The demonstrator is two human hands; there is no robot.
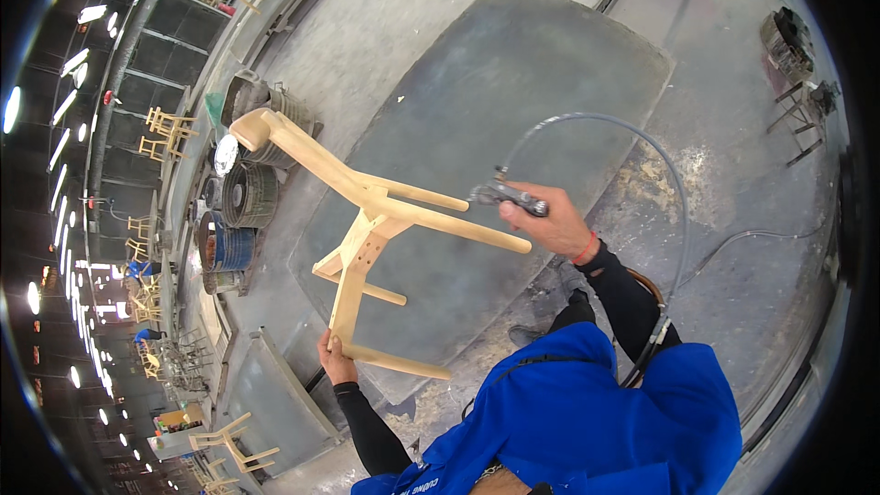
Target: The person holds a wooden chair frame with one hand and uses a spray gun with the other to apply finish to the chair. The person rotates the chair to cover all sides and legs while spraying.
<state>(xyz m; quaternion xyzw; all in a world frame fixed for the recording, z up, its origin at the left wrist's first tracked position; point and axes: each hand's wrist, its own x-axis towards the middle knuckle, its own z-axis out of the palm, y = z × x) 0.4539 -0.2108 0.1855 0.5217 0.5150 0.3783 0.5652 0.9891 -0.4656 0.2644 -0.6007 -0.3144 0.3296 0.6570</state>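
A pale wooden chair frame (371, 206) is tilted on its side above a grey slab, its legs pointing to the right. It has no seat on it, and small dark holes show in one rail. My left hand (339, 364) is closed round the frame's near corner, where a leg joins the rail. In my right hand (553, 222) is a metal spray gun (513, 196), gripped just right of the frame's leg ends and apart from the wood. A grey hose (676, 181) loops from the gun back to my right upper arm.
Below the chair frame lies a large grey slab (513, 82) on the floor. Dirty drums (249, 194) and a blue barrel (225, 243) stand at left. Another chair frame (236, 443) is at lower left. A stool (799, 117) stands far right; a thin hose (747, 236) crosses the floor.
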